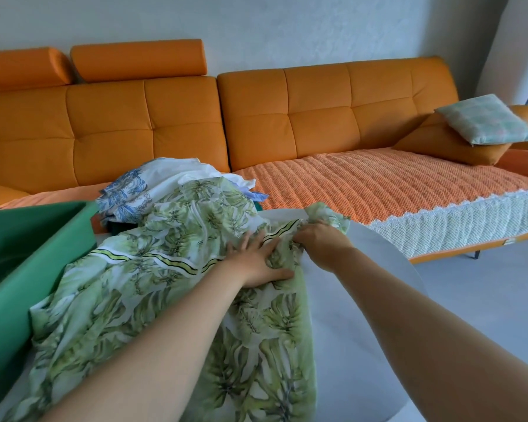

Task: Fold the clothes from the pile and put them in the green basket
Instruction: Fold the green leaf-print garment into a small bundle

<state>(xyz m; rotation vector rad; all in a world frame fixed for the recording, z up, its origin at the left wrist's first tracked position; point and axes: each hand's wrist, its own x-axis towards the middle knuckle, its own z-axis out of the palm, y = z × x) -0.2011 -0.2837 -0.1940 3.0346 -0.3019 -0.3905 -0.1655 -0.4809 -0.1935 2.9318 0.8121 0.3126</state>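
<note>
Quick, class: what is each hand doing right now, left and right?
Left hand: open, fingers spread, pressing flat on the leaf-print garment.
Right hand: closed, gripping a bunched edge of the same garment.

Thin printed cloth garment, matt green basket, smooth orange leather-look sofa.

We count two hands: left hand, right hand. One green basket. One leaf-print garment. One pile of other clothes. One table. One sofa. Two headrests. Two cushions: orange cushion, pale green cushion.
</note>
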